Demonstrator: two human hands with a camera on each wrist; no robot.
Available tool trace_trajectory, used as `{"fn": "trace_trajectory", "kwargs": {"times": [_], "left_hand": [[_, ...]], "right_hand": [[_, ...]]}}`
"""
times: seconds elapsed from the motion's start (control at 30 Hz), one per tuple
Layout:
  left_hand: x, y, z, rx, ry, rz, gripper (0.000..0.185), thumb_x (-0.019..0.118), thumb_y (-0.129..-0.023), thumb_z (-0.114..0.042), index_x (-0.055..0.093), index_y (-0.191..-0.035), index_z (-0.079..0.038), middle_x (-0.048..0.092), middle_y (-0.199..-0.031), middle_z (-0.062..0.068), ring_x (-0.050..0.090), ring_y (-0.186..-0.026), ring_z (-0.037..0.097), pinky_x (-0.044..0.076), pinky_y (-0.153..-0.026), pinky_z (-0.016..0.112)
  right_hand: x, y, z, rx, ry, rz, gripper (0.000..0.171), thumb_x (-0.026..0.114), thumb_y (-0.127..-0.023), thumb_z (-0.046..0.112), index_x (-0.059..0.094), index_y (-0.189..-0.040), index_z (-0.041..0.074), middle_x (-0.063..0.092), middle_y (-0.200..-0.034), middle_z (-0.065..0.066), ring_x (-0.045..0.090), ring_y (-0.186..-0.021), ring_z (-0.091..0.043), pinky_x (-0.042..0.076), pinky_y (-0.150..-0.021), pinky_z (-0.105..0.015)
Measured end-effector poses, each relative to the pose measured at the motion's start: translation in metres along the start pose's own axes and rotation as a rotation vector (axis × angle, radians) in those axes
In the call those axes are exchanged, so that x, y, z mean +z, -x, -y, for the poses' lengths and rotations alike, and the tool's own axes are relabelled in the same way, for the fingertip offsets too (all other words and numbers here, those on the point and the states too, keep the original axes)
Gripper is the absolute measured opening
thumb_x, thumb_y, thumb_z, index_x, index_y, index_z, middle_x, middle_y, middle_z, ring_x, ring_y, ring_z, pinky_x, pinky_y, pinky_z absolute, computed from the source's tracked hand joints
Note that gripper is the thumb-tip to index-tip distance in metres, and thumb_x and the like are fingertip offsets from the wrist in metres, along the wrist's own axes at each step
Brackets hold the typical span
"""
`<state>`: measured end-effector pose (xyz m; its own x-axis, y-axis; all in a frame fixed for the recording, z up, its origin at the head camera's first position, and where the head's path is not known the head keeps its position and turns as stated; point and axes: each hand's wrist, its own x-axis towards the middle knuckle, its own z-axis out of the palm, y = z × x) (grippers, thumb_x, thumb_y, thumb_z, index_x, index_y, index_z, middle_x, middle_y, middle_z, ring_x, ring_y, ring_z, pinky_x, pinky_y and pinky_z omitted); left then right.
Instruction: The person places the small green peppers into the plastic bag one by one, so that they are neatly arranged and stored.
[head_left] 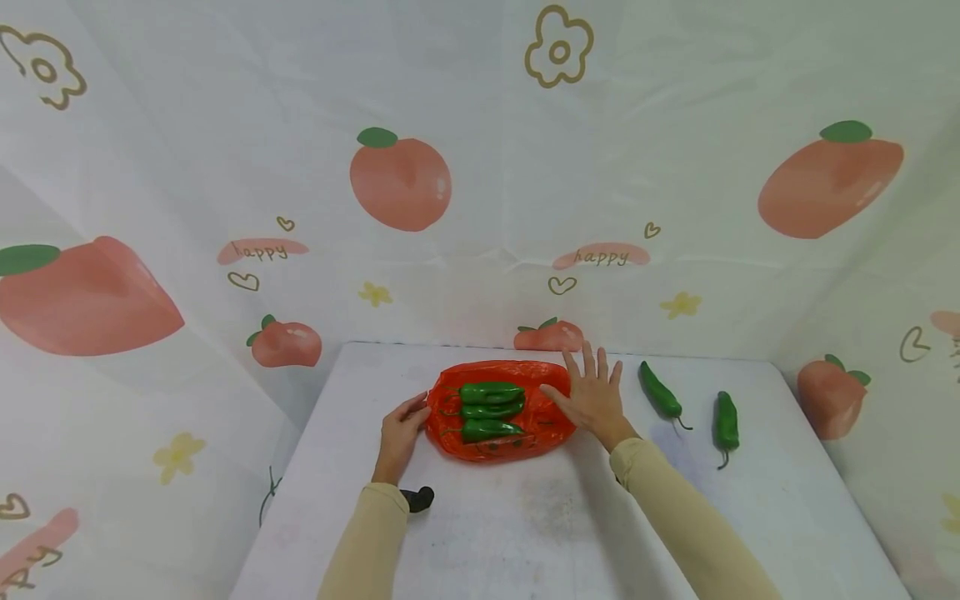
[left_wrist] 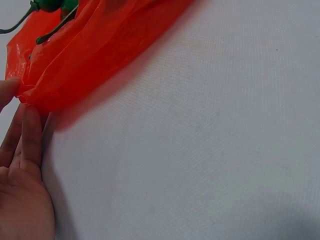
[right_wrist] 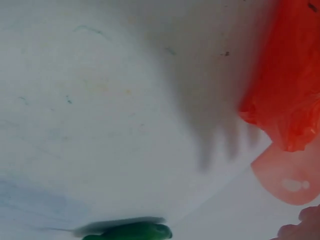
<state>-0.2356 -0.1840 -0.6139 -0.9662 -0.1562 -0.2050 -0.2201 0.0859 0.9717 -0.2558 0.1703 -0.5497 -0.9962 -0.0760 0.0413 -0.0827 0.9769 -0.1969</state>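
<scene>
A red plastic bag (head_left: 551, 421) lies spread on the white table, with several long green peppers (head_left: 491, 430) on or inside it; which, I cannot tell. At the bag's left end my left hand (head_left: 400, 437) pinches its edge between thumb and fingers, plain in the left wrist view, where the gathered red plastic (left_wrist: 95, 60) rises a little off the table. Over the right end, my right hand (head_left: 596, 402) is spread with straight fingers and holds nothing. Only a few of its fingertips (right_wrist: 302, 227) show in the right wrist view.
Two loose green peppers (head_left: 660, 392) (head_left: 726, 421) lie on the table (head_left: 525, 533) to the right of the bag. A dark, round-ended object (head_left: 420, 499) shows beside my left sleeve. A thin green stem (head_left: 269, 493) pokes up at the table's left edge. Printed cloth (head_left: 480, 167) surrounds the table.
</scene>
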Motion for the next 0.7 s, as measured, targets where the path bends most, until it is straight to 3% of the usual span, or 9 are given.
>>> {"fn": "trace_trajectory", "kwargs": {"times": [0.33,0.6,0.7], "left_hand": [[-0.001,0.001,-0.002,-0.009,-0.019,0.001,0.034,0.070,-0.087,-0.027,0.067,-0.121,-0.020,0.065,-0.123,0.007,0.063,-0.099,0.010,0.053,-0.079,0.014],[-0.002,-0.002,0.002,0.018,-0.033,0.003,0.042,0.075,-0.082,-0.032,0.067,-0.120,-0.017,0.066,-0.121,0.008,0.065,-0.098,0.006,0.052,-0.081,0.014],[-0.002,-0.002,0.002,-0.007,-0.031,0.010,0.040,0.075,-0.081,-0.034,0.068,-0.118,-0.021,0.067,-0.120,0.003,0.065,-0.100,0.006,0.052,-0.083,0.014]], "right_hand": [[0.000,0.009,-0.022,0.036,0.020,-0.004,0.090,0.033,-0.085,0.076,0.023,-0.153,0.018,0.013,-0.159,-0.021,0.010,-0.144,-0.049,0.004,-0.111,-0.073],[0.004,0.015,-0.043,0.062,0.025,0.015,0.088,0.034,-0.088,0.072,0.021,-0.153,0.014,0.011,-0.159,-0.024,0.008,-0.143,-0.051,-0.002,-0.110,-0.074],[0.004,0.019,-0.051,0.074,0.016,0.013,0.088,0.036,-0.088,0.071,0.022,-0.152,0.013,0.012,-0.158,-0.025,0.008,-0.143,-0.052,-0.001,-0.109,-0.075]]}}
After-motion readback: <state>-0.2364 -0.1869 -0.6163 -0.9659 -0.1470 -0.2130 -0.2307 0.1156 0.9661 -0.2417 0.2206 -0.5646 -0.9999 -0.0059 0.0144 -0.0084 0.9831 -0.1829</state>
